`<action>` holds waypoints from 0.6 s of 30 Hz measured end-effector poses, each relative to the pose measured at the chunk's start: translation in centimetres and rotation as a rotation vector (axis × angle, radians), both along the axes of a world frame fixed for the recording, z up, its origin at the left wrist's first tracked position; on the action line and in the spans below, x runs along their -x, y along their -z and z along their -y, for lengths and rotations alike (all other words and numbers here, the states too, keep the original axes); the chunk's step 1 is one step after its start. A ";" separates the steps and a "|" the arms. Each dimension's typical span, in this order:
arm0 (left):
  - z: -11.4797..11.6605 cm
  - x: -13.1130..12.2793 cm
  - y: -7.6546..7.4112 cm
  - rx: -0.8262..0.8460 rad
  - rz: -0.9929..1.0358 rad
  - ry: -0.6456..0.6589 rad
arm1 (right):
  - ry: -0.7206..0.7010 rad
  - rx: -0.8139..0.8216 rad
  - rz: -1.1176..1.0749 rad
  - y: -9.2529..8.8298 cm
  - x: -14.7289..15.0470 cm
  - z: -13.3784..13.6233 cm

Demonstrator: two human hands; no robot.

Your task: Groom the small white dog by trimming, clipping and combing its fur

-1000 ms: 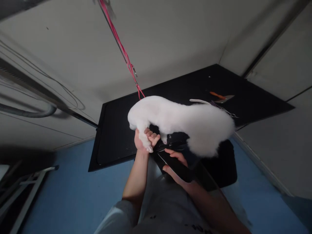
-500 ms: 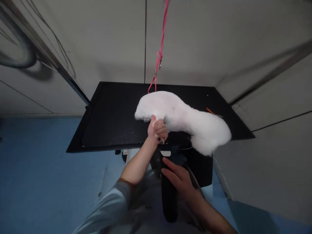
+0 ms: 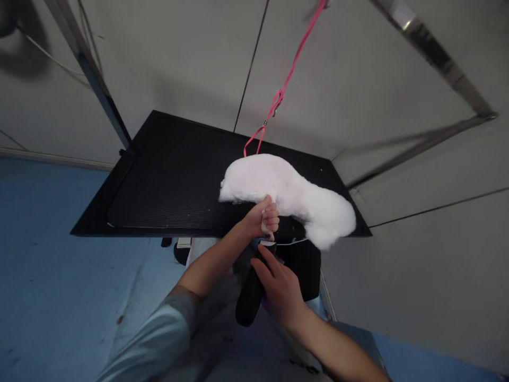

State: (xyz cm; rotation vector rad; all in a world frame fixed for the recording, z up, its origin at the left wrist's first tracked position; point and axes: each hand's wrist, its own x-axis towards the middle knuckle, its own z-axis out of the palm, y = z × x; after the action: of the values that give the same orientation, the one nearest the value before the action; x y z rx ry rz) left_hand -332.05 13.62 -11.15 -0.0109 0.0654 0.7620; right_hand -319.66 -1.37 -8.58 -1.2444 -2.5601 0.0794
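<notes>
A white, fluffy dog (image 3: pixel 274 178) stands on a black grooming table, its body stretching from the middle to the right. My left hand (image 3: pixel 263 216) is closed around one of its legs, and the paw (image 3: pixel 269 233) pokes out below my fingers. Just under that paw, my right hand (image 3: pixel 278 284) grips black hair clippers (image 3: pixel 250 297). The blade end of the clippers points up at the paw, touching or very close; I cannot tell which. A pink grooming loop (image 3: pixel 254 140) comes down behind the dog's back.
The grooming table (image 3: pixel 139 175) has a ribbed black top with a raised edge. Metal posts rise at its left (image 3: pixel 93 79) and right (image 3: pixel 437 53). A pale wall is behind, and blue floor (image 3: pixel 71 297) lies below.
The clippers have come up from below to the paw, their body tilting toward lower left. My view has turned, so the table looks slanted, and the orange-handled tool at right no longer shows.
</notes>
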 end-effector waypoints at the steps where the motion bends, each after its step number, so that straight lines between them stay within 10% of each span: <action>1: 0.0 0.0 0.0 -0.003 -0.004 0.003 | 0.012 -0.008 -0.026 0.3 0.0 0.0; 18: 0.2 -0.8 0.6 -0.016 -0.124 -0.007 | 0.143 0.002 0.282 -0.3 2.7 -0.4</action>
State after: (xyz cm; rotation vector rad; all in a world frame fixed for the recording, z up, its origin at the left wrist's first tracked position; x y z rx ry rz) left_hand -331.29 13.39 -11.76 0.0508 0.1770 0.7693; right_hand -322.40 -1.01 -8.32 -1.5327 -2.6903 -0.1329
